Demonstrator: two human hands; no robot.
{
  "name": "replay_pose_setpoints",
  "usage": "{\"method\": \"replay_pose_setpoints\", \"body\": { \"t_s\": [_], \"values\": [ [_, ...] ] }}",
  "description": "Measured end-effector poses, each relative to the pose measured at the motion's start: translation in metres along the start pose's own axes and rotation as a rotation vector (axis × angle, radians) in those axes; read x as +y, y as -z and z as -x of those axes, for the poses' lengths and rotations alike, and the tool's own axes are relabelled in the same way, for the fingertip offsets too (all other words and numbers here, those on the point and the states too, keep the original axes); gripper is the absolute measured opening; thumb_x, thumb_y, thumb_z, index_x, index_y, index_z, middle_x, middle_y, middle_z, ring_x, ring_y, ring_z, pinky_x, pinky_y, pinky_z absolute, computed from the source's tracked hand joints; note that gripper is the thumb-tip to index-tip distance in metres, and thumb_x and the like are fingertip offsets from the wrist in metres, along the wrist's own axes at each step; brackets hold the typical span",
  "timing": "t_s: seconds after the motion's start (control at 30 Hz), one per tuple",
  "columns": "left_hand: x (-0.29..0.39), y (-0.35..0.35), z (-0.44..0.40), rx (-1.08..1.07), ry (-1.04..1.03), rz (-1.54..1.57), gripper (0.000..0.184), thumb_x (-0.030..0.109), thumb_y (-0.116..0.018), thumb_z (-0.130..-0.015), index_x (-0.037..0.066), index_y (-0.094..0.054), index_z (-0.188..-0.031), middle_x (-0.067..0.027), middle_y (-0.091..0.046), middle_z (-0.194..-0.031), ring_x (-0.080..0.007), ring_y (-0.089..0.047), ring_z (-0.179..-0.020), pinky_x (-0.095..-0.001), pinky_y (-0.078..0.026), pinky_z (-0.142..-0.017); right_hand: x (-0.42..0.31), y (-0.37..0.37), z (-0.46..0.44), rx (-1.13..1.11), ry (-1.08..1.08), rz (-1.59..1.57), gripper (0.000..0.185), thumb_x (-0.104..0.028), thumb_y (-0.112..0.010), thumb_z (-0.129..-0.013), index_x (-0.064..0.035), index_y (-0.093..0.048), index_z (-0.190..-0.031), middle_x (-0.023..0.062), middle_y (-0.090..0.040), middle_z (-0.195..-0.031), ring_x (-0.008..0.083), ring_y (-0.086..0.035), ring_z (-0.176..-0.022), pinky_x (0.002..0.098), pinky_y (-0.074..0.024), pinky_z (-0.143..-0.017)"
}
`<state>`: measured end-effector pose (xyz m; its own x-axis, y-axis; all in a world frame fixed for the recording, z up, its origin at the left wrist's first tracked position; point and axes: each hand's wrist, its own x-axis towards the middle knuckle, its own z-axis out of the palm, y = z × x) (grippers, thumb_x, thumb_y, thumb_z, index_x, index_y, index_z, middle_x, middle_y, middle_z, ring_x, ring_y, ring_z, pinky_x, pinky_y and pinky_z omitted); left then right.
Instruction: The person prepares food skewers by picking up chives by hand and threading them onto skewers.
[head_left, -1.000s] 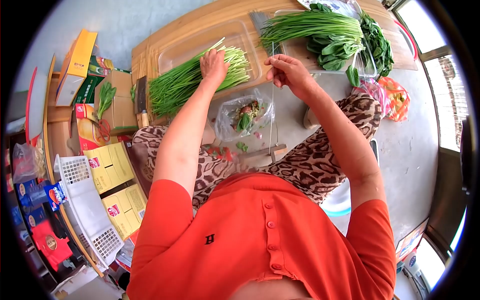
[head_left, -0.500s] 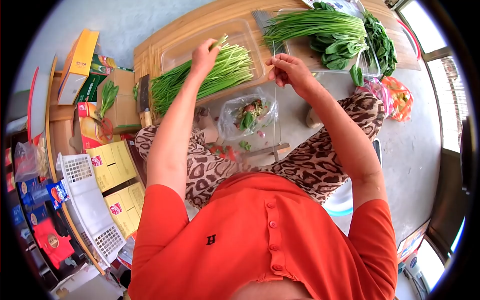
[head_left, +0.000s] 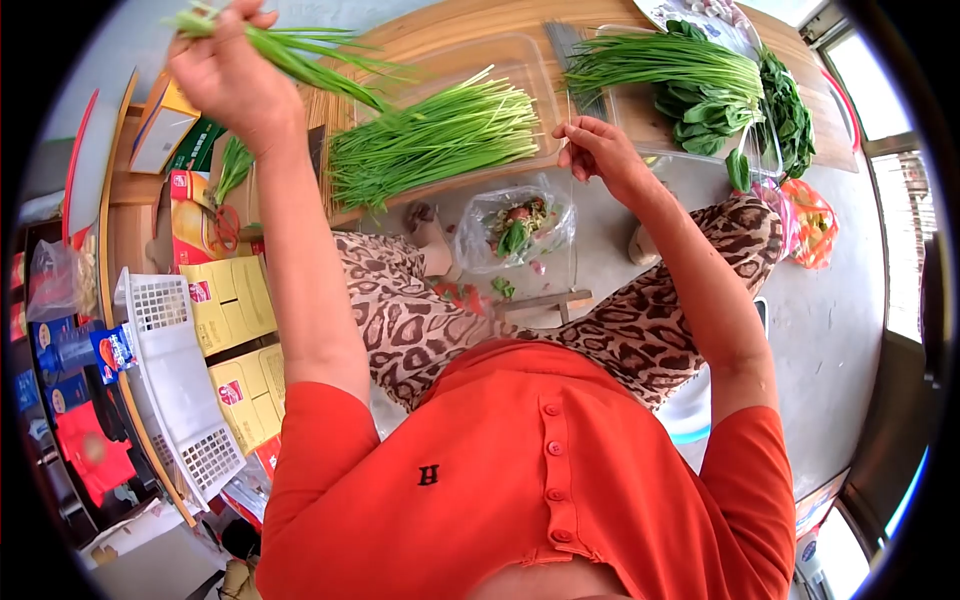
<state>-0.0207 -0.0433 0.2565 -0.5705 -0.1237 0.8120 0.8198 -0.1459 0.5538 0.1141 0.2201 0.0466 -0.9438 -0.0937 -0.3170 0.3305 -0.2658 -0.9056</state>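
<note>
Head view | wooden table (head_left: 510, 20), grey floor (head_left: 825, 320) | left fingers (head_left: 228, 38) gripping stalks (head_left: 310, 68) | right fingers (head_left: 588, 135) curled, hold unclear

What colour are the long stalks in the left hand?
The stalks are green, paler toward the left hand; the head view shows it best.

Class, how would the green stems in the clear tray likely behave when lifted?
The green stems would probably flex: the handful in the left hand bends and fans out. They look light, being so thin. Strays might slip away, since no tie shows around them.
</note>
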Motion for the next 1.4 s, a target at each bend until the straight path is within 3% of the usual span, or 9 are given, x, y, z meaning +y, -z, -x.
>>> {"method": "replay_pose_setpoints", "body": {
  "t_s": [0.07,0.13,0.17,0.2,0.3,0.47,0.63,0.97,1.4],
  "values": [
    [0.028,-0.001,0.009,0.018,-0.020,0.036,0.013,0.001,-0.053,-0.088,-0.006,-0.051,-0.099,-0.0143,-0.062,-0.080,-0.0155,-0.055,-0.067,-0.0252,-0.047,-0.068,0.001,-0.002,0.001,-0.002,0.008,-0.008,0.020,-0.022,-0.046,-0.096,-0.0057,-0.059,-0.097,0.0038,-0.061,-0.068,0.0080,-0.048,-0.049,0.0212,-0.0353,-0.047],
    [0.044,-0.001,0.021,-0.085,0.258,0.204,0.013,0.005,-0.051,-0.090,-0.005,-0.051,-0.099,-0.0149,-0.061,-0.079,-0.0125,-0.048,-0.060,-0.0232,-0.043,-0.059,0.001,-0.005,0.003,-0.004,0.016,-0.017,0.021,-0.022,-0.046,-0.096,-0.0054,-0.059,-0.098,0.0038,-0.060,-0.067,0.0080,-0.048,-0.049,0.0211,-0.0352,-0.047],
    [0.036,0.010,0.031,-0.179,0.434,0.118,0.014,0.012,-0.052,-0.092,-0.001,-0.052,-0.099,-0.0125,-0.060,-0.078,-0.0096,-0.042,-0.056,-0.0223,-0.038,-0.052,0.000,-0.006,0.005,-0.017,0.023,-0.004,0.021,-0.023,-0.045,-0.097,-0.0061,-0.057,-0.098,0.0026,-0.059,-0.066,0.0077,-0.046,-0.050,0.0205,-0.0351,-0.047],
    [0.042,-0.011,0.055,-0.089,0.522,0.182,0.015,0.015,-0.053,-0.093,0.003,-0.053,-0.101,-0.0103,-0.060,-0.079,-0.0091,-0.044,-0.057,-0.0220,-0.037,-0.049,-0.002,-0.007,0.006,-0.031,0.031,0.009,0.021,-0.024,-0.044,-0.098,-0.0067,-0.056,-0.099,0.0014,-0.057,-0.065,0.0075,-0.045,-0.050,0.0199,-0.0350,-0.048],
    [0.023,-0.015,0.107,-0.256,0.911,0.331,0.019,0.017,-0.061,-0.088,0.005,-0.053,-0.100,-0.0095,-0.062,-0.076,-0.0081,-0.048,-0.053,-0.0196,-0.037,-0.045,-0.004,-0.012,0.012,-0.035,0.061,0.017,0.022,-0.024,-0.044,-0.098,-0.0065,-0.057,-0.099,0.0003,-0.054,-0.063,0.0068,-0.041,-0.050,0.0196,-0.0336,-0.048],
    [-0.005,-0.012,0.175,-0.232,1.223,0.467,0.013,0.015,-0.061,-0.088,0.005,-0.058,-0.096,-0.0052,-0.059,-0.076,-0.0112,-0.050,-0.058,-0.0237,-0.040,-0.053,-0.016,-0.026,0.030,-0.021,0.112,0.086,0.022,-0.023,-0.045,-0.097,-0.0066,-0.058,-0.104,-0.0013,-0.051,-0.061,0.0049,-0.039,-0.049,0.0187,-0.0315,-0.047],
    [-0.017,-0.008,0.192,-0.136,1.255,0.427,0.013,0.010,-0.059,-0.089,0.003,-0.058,-0.099,-0.0074,-0.059,-0.086,-0.0145,-0.051,-0.061,-0.0282,-0.042,-0.057,-0.015,-0.037,0.040,-0.092,0.183,0.126,0.023,-0.021,-0.046,-0.097,-0.0061,-0.059,-0.110,-0.0032,-0.049,-0.059,0.0027,-0.039,-0.049,0.0178,-0.0304,-0.045],
    [-0.012,-0.019,0.203,-0.051,1.326,0.467,0.015,0.013,-0.065,-0.086,0.002,-0.061,-0.096,-0.0055,-0.058,-0.081,-0.0141,-0.052,-0.060,-0.0275,-0.043,-0.056,-0.021,-0.053,0.052,-0.174,0.142,0.110,0.024,-0.021,-0.048,-0.096,-0.0083,-0.060,-0.113,-0.0054,-0.047,-0.055,0.0007,-0.038,-0.046,0.0171,-0.0263,-0.042],
    [-0.013,-0.017,0.204,-0.039,1.380,0.535,0.016,0.010,-0.067,-0.083,0.002,-0.062,-0.096,-0.0045,-0.059,-0.081,-0.0138,-0.051,-0.059,-0.0281,-0.042,-0.056,-0.021,-0.051,0.055,-0.180,0.181,0.157,0.023,-0.018,-0.050,-0.093,-0.0074,-0.062,-0.110,-0.0034,-0.048,-0.051,0.0033,-0.044,-0.044,0.0200,-0.0303,-0.042]
  ]
}}
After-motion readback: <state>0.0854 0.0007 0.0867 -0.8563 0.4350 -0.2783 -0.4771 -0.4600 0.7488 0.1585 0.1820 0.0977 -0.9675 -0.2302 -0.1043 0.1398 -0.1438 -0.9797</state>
